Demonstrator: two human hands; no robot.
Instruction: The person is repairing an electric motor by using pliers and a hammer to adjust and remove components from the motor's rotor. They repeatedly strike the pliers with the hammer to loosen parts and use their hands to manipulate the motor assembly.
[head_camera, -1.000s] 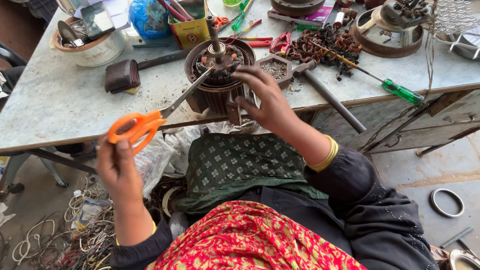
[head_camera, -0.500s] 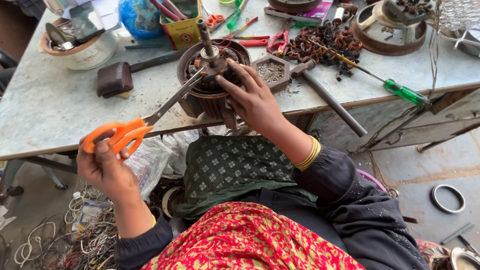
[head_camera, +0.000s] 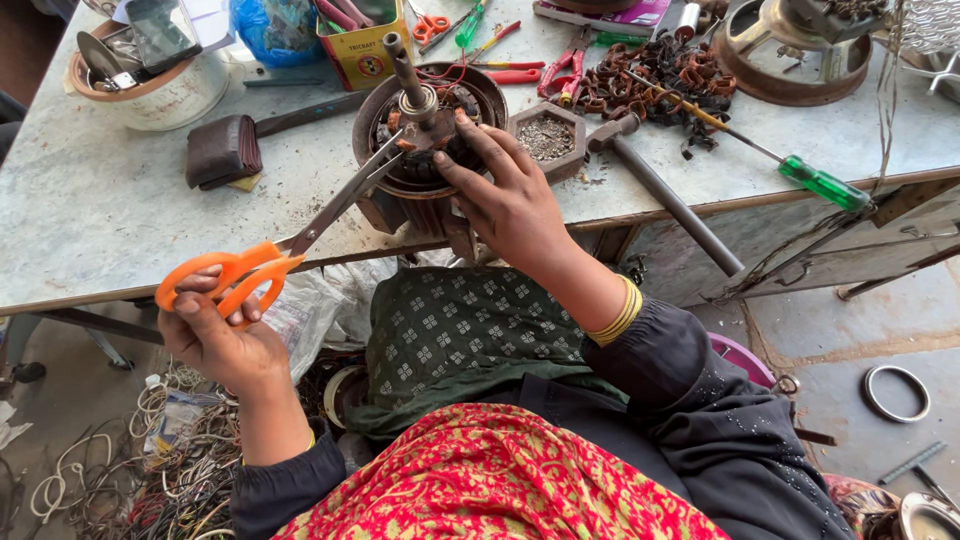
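My left hand (head_camera: 215, 335) grips the orange handles of a pair of scissors (head_camera: 300, 243), held off the table's near edge. The blades reach up and right into the top of a round rusty motor stator (head_camera: 425, 135) with a shaft sticking up from its middle. My right hand (head_camera: 505, 195) rests on the stator's right side, fingers spread over the windings beside the scissor tips. The stator sits at the near edge of the grey worktable (head_camera: 100, 220).
A hammer (head_camera: 665, 190), a hexagonal tray of small parts (head_camera: 548, 135), a green-handled screwdriver (head_camera: 800, 170), copper scraps (head_camera: 660, 80), a dark brush (head_camera: 225, 150), a white bowl (head_camera: 150, 85) and a yellow tin (head_camera: 365, 45) lie on the table. Tangled wire (head_camera: 130, 470) covers the floor on the left.
The view has moved closer. My left hand has closed the scissor handles and shifted slightly; the blade tips stay in the stator, and my right hand stays on it.
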